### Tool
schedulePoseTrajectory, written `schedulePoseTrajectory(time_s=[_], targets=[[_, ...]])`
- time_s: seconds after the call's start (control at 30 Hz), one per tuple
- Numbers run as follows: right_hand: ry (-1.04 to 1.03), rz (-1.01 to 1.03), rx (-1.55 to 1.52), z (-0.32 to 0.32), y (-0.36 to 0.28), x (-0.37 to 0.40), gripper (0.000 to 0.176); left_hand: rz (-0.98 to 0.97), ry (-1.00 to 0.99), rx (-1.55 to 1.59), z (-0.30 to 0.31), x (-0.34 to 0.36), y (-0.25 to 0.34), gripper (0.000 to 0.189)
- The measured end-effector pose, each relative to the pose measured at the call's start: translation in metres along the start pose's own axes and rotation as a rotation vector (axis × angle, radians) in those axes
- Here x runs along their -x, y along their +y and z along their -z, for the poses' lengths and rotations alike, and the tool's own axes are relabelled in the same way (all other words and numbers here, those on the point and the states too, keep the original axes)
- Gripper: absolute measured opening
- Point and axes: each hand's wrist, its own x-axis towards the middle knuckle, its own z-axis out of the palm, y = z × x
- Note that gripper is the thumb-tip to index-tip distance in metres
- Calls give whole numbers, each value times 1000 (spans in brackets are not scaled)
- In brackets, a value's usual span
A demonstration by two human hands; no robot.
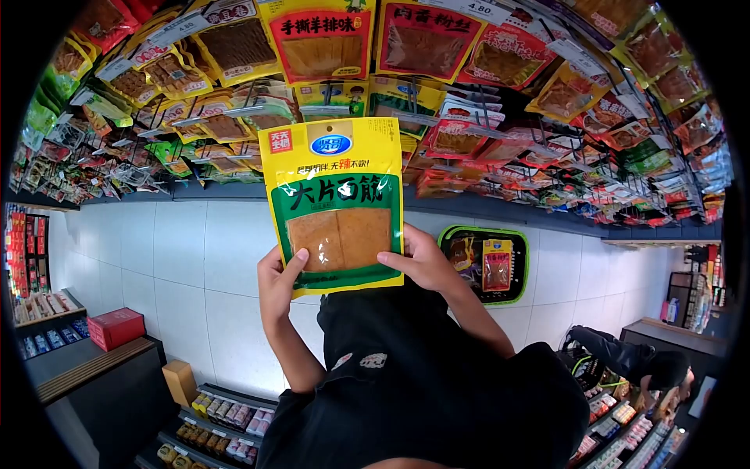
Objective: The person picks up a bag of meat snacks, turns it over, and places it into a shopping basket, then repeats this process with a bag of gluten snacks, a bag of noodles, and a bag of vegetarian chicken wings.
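Observation:
A yellow and green snack packet (334,184) with a clear window showing brown flat pieces is held upright in front of my chest. My left hand (280,275) grips its lower left edge, thumb on the front. On the lower right edge, my right hand (417,258) pinches it the same way, thumb by the window. The fingers behind the packet are hidden. To the right of my right arm, a black shopping basket with a green rim (522,266) stands on the floor. A yellow and red packet (497,266) lies inside it beside a darker one.
Racks of hanging snack packets (324,43) with price tags (181,25) stretch across the far side. Tiled floor (176,250) lies below. A red box (116,328) rests on a counter at left. Another person (664,371) bends over shelves at lower right.

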Motion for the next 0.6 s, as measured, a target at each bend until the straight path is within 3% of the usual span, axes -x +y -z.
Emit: schedulePoseTrajectory(time_s=[0.23, 0.6], targets=[[19, 9, -10, -3, -8, 2, 43, -39, 22, 37, -5, 1, 8, 18], [68, 17, 39, 1, -22, 9, 45, 7, -99, 61, -7, 0, 21, 19]])
